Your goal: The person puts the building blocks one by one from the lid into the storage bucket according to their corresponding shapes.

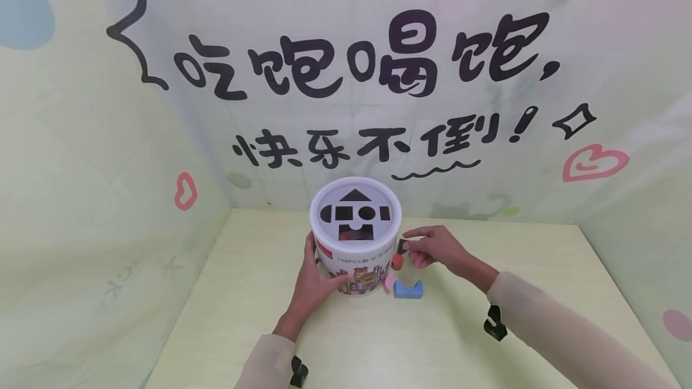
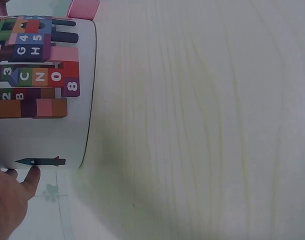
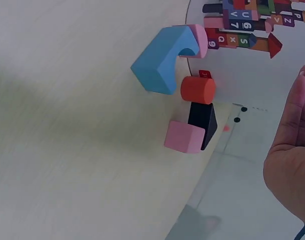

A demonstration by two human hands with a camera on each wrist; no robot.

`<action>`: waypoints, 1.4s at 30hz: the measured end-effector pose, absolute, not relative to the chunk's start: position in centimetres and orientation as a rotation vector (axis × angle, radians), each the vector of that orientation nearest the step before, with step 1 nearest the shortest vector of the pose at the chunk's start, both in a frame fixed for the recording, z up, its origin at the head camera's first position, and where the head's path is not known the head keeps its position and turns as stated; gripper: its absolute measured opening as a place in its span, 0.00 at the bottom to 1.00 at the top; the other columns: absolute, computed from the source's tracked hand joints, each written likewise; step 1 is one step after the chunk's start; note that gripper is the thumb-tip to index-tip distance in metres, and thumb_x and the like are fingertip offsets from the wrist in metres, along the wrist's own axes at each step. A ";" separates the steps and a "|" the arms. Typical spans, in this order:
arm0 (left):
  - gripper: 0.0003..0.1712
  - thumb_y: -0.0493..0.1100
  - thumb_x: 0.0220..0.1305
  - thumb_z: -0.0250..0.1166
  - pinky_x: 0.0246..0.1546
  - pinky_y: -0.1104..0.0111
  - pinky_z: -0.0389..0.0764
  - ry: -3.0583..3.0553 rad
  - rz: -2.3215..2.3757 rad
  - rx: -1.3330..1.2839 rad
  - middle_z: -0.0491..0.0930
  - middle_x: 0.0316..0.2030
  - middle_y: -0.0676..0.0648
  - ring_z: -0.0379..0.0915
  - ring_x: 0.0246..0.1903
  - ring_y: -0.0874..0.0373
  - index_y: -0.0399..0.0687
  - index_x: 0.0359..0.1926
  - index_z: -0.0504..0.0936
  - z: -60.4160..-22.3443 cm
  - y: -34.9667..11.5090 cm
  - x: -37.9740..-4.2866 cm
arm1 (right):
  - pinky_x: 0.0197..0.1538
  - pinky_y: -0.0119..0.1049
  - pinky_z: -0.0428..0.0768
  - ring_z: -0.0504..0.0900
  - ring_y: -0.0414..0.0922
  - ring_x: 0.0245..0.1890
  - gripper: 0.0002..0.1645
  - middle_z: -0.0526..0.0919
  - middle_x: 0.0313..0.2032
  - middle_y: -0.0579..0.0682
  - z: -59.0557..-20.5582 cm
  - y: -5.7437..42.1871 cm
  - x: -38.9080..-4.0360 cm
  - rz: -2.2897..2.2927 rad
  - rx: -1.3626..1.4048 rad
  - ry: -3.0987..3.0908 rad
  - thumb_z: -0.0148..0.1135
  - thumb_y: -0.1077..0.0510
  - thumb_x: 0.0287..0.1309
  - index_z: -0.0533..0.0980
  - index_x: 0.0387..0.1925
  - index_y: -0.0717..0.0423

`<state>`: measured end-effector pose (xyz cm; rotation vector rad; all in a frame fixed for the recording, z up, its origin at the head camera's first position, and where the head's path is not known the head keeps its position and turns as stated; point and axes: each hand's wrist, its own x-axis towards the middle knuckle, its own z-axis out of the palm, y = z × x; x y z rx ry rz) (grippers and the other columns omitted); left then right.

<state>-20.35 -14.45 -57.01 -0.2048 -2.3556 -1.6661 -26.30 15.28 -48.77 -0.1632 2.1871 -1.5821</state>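
My left hand (image 1: 319, 278) grips the side of a white tub (image 1: 354, 263) standing on the table, thumb across its printed front. Several shaped holes are cut in its lid (image 1: 330, 192). My right hand (image 1: 438, 246) is raised just right of the tub, thumb and index finger pinching a small dark block (image 1: 403, 245); the right wrist view mostly cuts it off. Below lie a blue arch block (image 3: 160, 60), a pink rounded block (image 3: 200, 40), a red cylinder (image 3: 197, 90), a black triangular block (image 3: 205, 120) and a pink cube (image 3: 184, 136).
The pale wooden table (image 1: 259, 239) meets a printed cloth backdrop (image 1: 281, 197) close behind the tub. More cloth hangs at the left and right sides. Inside the tub, something red shows through the arch-shaped hole.
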 end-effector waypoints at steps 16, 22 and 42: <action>0.73 0.51 0.37 0.83 0.68 0.47 0.64 -2.384 -1.688 -0.178 0.54 0.73 0.54 0.48 0.74 0.53 0.67 0.76 0.40 -56.3 -14.4 -20.3 | 0.30 0.36 0.86 0.80 0.43 0.20 0.25 0.81 0.21 0.51 -51.8 16.6 -24.8 -1.537 -0.131 2.170 0.63 0.56 0.62 0.75 0.56 0.69; 0.74 0.49 0.38 0.83 0.68 0.46 0.63 -2.391 -1.695 -0.166 0.52 0.75 0.50 0.45 0.74 0.49 0.62 0.77 0.39 -56.1 -14.3 -20.3 | 0.28 0.35 0.85 0.80 0.42 0.18 0.27 0.81 0.20 0.51 -52.9 16.9 -24.3 -1.507 -0.103 2.167 0.65 0.54 0.61 0.76 0.57 0.66; 0.73 0.55 0.37 0.83 0.68 0.48 0.64 -2.402 -1.689 -0.140 0.52 0.74 0.55 0.47 0.74 0.53 0.68 0.76 0.40 -55.7 -14.3 -19.6 | 0.25 0.37 0.85 0.78 0.40 0.15 0.22 0.80 0.17 0.50 -55.5 17.5 -22.1 -1.500 -0.154 2.143 0.66 0.58 0.58 0.78 0.52 0.67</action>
